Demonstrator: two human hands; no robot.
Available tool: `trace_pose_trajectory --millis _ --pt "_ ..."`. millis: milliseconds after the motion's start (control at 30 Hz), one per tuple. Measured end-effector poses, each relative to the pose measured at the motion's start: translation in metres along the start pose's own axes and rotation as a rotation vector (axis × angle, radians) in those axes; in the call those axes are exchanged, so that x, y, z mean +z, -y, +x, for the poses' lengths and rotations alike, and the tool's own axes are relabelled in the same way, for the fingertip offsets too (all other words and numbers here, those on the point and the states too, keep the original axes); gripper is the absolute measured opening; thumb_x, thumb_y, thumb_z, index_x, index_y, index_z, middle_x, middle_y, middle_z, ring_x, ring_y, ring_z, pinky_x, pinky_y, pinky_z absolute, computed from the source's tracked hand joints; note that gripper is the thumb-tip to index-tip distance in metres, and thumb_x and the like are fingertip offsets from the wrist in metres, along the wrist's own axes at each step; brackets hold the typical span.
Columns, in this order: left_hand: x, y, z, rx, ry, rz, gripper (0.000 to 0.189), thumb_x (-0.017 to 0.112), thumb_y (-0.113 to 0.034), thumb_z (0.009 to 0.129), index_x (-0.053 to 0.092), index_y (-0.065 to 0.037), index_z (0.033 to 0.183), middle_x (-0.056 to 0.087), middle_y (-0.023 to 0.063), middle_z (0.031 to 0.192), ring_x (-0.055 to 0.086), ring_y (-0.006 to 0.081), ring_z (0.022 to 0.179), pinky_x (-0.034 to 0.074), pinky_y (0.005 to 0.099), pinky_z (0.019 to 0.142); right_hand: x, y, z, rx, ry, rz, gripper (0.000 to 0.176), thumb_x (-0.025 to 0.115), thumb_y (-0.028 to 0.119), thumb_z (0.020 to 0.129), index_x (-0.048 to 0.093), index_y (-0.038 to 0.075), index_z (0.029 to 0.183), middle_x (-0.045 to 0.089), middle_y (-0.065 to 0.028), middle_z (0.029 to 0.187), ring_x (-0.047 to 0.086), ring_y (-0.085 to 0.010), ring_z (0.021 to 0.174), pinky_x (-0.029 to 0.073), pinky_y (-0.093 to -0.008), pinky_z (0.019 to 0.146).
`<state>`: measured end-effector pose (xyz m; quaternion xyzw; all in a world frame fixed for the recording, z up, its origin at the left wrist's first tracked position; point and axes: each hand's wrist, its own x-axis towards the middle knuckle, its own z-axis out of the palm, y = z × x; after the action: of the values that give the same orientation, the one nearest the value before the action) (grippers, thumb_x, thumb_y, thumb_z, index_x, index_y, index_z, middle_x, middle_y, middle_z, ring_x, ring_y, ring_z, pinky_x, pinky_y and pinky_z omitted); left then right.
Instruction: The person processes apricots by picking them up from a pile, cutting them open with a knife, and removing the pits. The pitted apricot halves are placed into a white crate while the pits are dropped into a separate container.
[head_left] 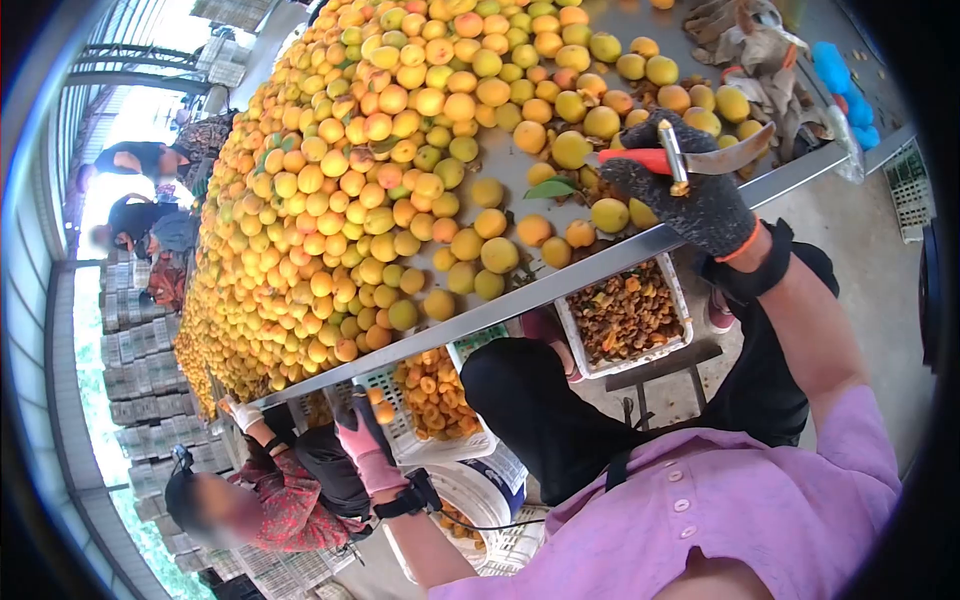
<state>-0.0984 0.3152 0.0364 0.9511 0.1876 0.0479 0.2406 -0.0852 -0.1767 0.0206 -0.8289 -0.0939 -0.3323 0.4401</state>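
My right hand (685, 185), in a dark grey glove, is closed around a knife with a red handle (637, 160) and a curved blade (735, 155). A short metal piece with a brass-coloured tip (673, 150) stands across the knife at my fingers. My left hand (365, 445), in a pink and black glove, is low at the left with orange apricot halves (380, 405) at its fingers. It is beside a white crate of apricot halves (437, 395), below the table edge. Whole apricots (400, 150) are heaped across the metal table (480, 310).
A white crate of brown scraps (622, 315) stands under the table edge, between my legs. A white bucket (470, 510) sits near my left forearm. A person in a red patterned top (300, 490) works at the left. Crumpled cloth (750, 60) and blue items (840, 85) lie far right.
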Motion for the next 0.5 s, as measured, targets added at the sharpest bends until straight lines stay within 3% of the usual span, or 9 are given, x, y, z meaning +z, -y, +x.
trace_pose_trajectory --millis 67,133,200,233,333,367,400,467,500 --pt "0.015 0.005 0.001 0.147 -0.498 0.459 0.046 0.072 -0.025 0.074 0.057 -0.001 0.11 0.054 0.0143 0.11 0.057 0.029 0.098 0.048 0.0348 0.08 0.003 -0.005 0.0 0.003 0.029 0.008 0.021 0.071 0.005 0.074 0.063 0.001 0.092 0.063 -0.0103 0.084 0.061 -0.0251 0.076 0.048 -0.0345 0.07" --pt "0.022 -0.035 0.011 0.244 -0.399 0.301 0.047 0.072 -0.027 0.074 0.057 -0.001 0.11 0.056 0.0168 0.109 0.056 0.0306 0.097 0.046 0.0375 0.082 0.006 -0.007 0.002 -0.018 0.049 -0.013 0.019 0.071 0.005 0.074 0.064 0.001 0.091 0.063 -0.0107 0.084 0.06 -0.0252 0.073 0.048 -0.0352 0.068" --pt "0.034 -0.037 0.044 0.233 -0.094 0.486 0.046 0.067 -0.038 0.076 0.06 -0.004 0.106 0.058 0.017 0.105 0.056 0.0325 0.098 0.045 0.0422 0.083 0.007 -0.009 0.004 0.057 0.125 -0.131 0.02 0.066 0.019 0.081 0.067 0.008 0.098 0.063 -0.0097 0.09 0.059 -0.0257 0.084 0.047 -0.0366 0.077" --pt "0.042 -0.043 0.055 0.238 -0.026 0.646 0.046 0.064 -0.042 0.077 0.062 -0.004 0.102 0.059 0.0172 0.104 0.056 0.0315 0.099 0.045 0.0416 0.082 0.008 -0.011 0.007 0.027 0.154 -0.157 0.019 0.066 0.02 0.081 0.067 0.008 0.096 0.062 -0.0101 0.088 0.059 -0.0278 0.082 0.048 -0.0366 0.074" --pt "0.052 -0.077 0.077 0.208 0.167 0.944 0.048 0.06 -0.049 0.077 0.065 -0.005 0.096 0.06 0.0174 0.104 0.056 0.0297 0.099 0.045 0.0405 0.081 0.015 -0.009 0.012 0.034 0.178 -0.215 0.017 0.066 0.019 0.08 0.068 0.007 0.092 0.06 -0.0111 0.087 0.059 -0.029 0.081 0.048 -0.0378 0.07" --pt "0.051 -0.089 0.079 0.172 0.287 1.08 0.05 0.06 -0.051 0.076 0.067 -0.005 0.093 0.06 0.0175 0.105 0.057 0.029 0.099 0.046 0.0399 0.08 0.018 -0.008 0.016 -0.001 0.174 -0.201 0.019 0.069 0.006 0.075 0.066 0.002 0.094 0.061 -0.0102 0.08 0.06 -0.0246 0.071 0.047 -0.0334 0.061" --pt "0.052 -0.098 0.081 0.173 0.293 1.081 0.05 0.06 -0.051 0.076 0.067 -0.005 0.093 0.06 0.0175 0.105 0.057 0.029 0.099 0.046 0.0399 0.08 0.021 -0.007 0.016 0.003 0.178 -0.202 0.019 0.069 0.006 0.075 0.066 0.002 0.094 0.061 -0.0102 0.08 0.06 -0.0246 0.071 0.047 -0.0334 0.061" --pt "0.05 -0.111 0.085 0.182 0.446 1.193 0.045 0.062 -0.049 0.075 0.067 -0.008 0.095 0.065 0.0139 0.098 0.061 0.0297 0.095 0.048 0.0389 0.078 0.028 -0.006 0.015 0.115 0.12 -0.144 0.026 0.072 0.023 0.076 0.06 0.003 0.087 0.059 -0.0121 0.079 0.059 -0.0294 0.07 0.048 -0.0358 0.059" --pt "0.051 -0.118 0.087 0.155 0.477 1.22 0.047 0.063 -0.049 0.074 0.067 -0.008 0.097 0.065 0.0127 0.1 0.062 0.0286 0.094 0.049 0.039 0.077 0.03 -0.008 0.019 0.05 0.082 -0.127 0.032 0.075 0.025 0.073 0.056 0.002 0.085 0.057 -0.0113 0.07 0.057 -0.03 0.061 0.046 -0.0343 0.053"
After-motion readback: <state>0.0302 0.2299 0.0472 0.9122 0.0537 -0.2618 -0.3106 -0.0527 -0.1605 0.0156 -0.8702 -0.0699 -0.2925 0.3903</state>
